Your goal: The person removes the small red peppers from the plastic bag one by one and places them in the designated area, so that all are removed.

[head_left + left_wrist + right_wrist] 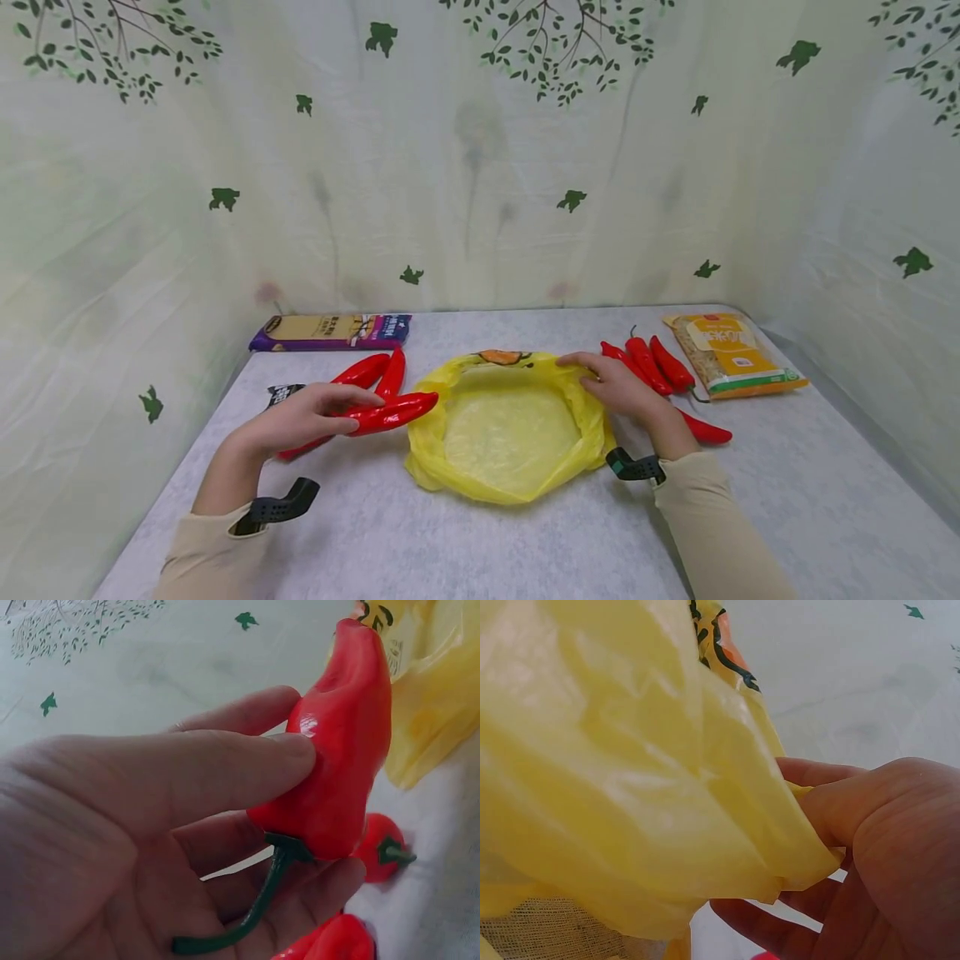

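Between thumb and fingers, my left hand pinches a glossy red chili pepper. In the left wrist view that pepper points its tip upward, its curved green stem hanging toward the palm. The pepper's tip is by the left rim of a yellow plastic bag, which stands with its mouth wide apart. At the bag's right rim, my right hand pinches the plastic; the right wrist view shows the thumb on the bag's edge. More red peppers lie behind and below the left hand.
Several red peppers lie to the right of the bag, one partly behind the right forearm. A yellow grain packet is at the back right, a purple and gold packet at the back left. A small black packet is partly hidden.
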`<act>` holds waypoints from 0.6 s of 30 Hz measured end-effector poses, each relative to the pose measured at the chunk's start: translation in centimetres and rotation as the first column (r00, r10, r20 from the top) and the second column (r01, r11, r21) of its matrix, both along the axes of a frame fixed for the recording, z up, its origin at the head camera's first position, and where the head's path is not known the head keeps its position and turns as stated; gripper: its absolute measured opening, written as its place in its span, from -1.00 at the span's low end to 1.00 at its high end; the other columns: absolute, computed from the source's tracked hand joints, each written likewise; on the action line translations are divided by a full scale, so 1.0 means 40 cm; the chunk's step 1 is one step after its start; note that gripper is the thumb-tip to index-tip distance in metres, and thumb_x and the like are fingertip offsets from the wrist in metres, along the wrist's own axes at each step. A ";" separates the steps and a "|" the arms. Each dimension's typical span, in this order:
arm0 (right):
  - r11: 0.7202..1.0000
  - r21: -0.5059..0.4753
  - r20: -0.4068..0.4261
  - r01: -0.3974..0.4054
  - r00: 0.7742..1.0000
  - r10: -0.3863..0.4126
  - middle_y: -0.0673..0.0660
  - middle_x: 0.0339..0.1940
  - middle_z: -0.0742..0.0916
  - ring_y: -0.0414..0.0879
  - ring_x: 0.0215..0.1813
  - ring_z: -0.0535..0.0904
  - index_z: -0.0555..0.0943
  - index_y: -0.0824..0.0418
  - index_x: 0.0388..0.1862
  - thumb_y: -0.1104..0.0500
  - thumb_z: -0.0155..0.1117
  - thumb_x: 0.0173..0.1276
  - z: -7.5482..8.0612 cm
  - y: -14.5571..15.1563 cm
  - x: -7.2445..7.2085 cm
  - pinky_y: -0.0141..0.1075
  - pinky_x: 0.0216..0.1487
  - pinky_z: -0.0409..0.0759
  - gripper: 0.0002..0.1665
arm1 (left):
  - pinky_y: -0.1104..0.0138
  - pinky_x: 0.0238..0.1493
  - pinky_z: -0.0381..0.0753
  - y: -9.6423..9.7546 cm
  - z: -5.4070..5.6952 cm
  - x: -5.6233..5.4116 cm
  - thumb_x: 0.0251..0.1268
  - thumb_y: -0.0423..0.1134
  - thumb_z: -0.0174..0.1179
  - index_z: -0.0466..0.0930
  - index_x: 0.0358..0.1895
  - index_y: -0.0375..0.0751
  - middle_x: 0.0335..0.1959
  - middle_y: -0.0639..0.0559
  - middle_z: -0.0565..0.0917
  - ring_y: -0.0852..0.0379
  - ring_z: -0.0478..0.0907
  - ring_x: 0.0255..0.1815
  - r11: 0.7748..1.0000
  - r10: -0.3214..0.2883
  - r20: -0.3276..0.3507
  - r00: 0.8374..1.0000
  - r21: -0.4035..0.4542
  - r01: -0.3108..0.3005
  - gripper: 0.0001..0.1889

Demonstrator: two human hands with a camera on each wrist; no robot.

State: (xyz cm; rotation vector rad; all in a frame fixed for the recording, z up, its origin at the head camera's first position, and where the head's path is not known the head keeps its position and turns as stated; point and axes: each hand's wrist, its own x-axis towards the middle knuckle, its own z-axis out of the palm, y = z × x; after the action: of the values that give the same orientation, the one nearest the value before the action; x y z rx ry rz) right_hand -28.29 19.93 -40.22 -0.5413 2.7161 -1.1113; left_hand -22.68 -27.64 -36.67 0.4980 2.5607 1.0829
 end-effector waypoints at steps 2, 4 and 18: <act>1.000 0.003 -0.020 -0.009 1.000 0.009 0.15 0.41 0.56 0.12 0.42 0.42 0.52 0.05 0.34 0.33 0.05 0.48 0.000 0.003 0.000 0.11 0.44 0.43 -0.51 | 0.11 -0.04 0.73 -0.010 -0.004 -0.002 0.24 -0.15 0.36 0.63 0.21 0.04 0.20 -0.18 0.60 -0.17 0.40 0.24 1.000 -0.009 0.007 1.000 0.011 0.009 -0.56; 1.000 0.006 -0.036 -0.019 0.999 0.019 0.16 0.40 0.57 0.13 0.41 0.43 0.52 0.06 0.34 0.33 0.04 0.48 0.000 0.004 0.001 0.11 0.43 0.44 -0.51 | 0.11 -0.04 0.74 -0.020 -0.007 -0.004 0.23 -0.15 0.37 0.61 0.23 -0.02 0.21 -0.20 0.59 -0.17 0.39 0.25 1.000 -0.011 0.031 0.999 0.021 0.010 -0.53; 1.000 0.021 -0.028 -0.001 1.000 0.001 0.15 0.41 0.56 0.12 0.39 0.45 0.52 0.01 0.34 0.31 0.02 0.48 -0.004 0.001 -0.001 0.10 0.41 0.46 -0.50 | 0.13 -0.04 0.73 -0.090 -0.035 -0.001 0.18 -0.21 0.40 0.61 0.19 -0.11 0.27 -0.25 0.53 -0.16 0.37 0.27 1.000 0.006 0.138 0.990 0.027 -0.010 -0.53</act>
State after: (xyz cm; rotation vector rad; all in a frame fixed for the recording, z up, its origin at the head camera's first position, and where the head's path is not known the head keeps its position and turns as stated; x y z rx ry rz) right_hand -28.34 19.96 -40.38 -0.5591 2.7481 -1.0812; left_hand -22.71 -31.22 -38.09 0.4046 2.4326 1.1171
